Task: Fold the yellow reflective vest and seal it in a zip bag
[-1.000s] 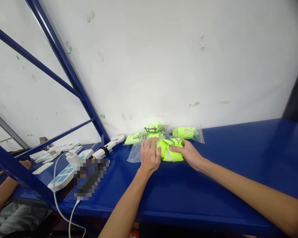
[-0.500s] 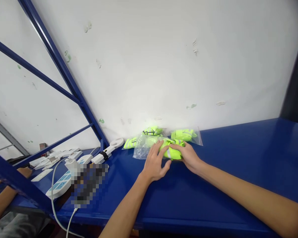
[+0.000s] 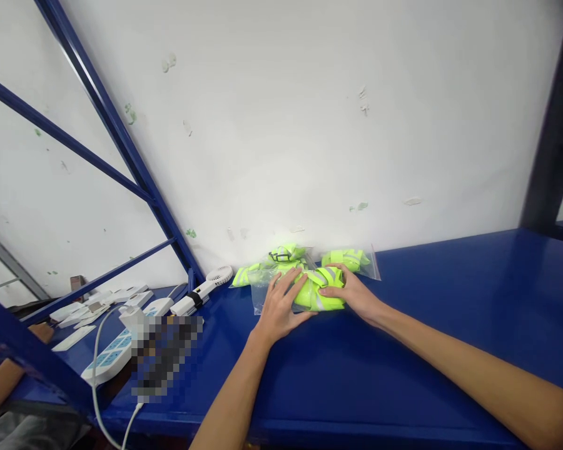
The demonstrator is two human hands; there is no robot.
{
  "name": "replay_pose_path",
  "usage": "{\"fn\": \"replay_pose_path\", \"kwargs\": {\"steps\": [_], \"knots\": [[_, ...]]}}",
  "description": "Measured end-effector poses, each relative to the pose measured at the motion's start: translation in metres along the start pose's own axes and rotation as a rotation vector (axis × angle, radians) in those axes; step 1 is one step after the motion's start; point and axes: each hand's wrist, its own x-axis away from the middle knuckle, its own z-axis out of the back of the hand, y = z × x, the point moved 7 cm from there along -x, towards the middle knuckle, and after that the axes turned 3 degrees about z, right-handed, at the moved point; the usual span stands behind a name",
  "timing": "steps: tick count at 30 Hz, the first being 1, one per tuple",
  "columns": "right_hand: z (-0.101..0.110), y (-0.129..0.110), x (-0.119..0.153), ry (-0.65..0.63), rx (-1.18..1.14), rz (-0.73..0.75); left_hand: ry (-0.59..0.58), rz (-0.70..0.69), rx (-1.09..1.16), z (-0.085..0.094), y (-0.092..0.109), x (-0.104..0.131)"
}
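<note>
r hand (image 3: 354, 295) grips r end of the hi-vis bundle (image 3: 319, 299), thumb on top, fingers wrapped round far side; grip same as ½ sec ago. bundle sits on the blue table (image 3: 403, 369), b/w both hands, in front of the other yellow bundles.

l hand (image 3: 278, 309) is the main chg: ½ sec ago its fingers were bunched nearer the bundle's middle w/ thumb sticking out clear; now they're spread wide over the bundle's l end & the clear bag (image 3: 259, 299), thumb stretched along the near edge. fingers open, not clenched; can't tell if they pinch any film. bag film, crumpled & raised before, now lies flatter to the l of the hand. can't tell how much of bundle is inside it. more of bundle's l part shows now vs then.

no chg at back: strapped bundle (image 3: 287, 253) on the pile by the wall (image 3: 281, 137), bagged bundle (image 3: 344, 258) to its r, white fan (image 3: 219, 275) to the l. power strip (image 3: 107, 362) further l, same spot; another person's arm (image 3: 2, 387) at far l edge, also abt same.
</note>
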Motion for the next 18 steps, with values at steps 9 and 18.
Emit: {"fn": "replay_pose_path", "kwargs": {"steps": [9, 18], "knots": [[-0.009, 0.000, 0.001, -0.131, -0.124, 0.011, 0.135, 0.030, 0.031, 0.009, 0.004, 0.004], [-0.007, 0.010, 0.006, -0.193, -0.151, -0.147, -0.066, 0.026, -0.039, -0.004, 0.007, 0.002]]}}
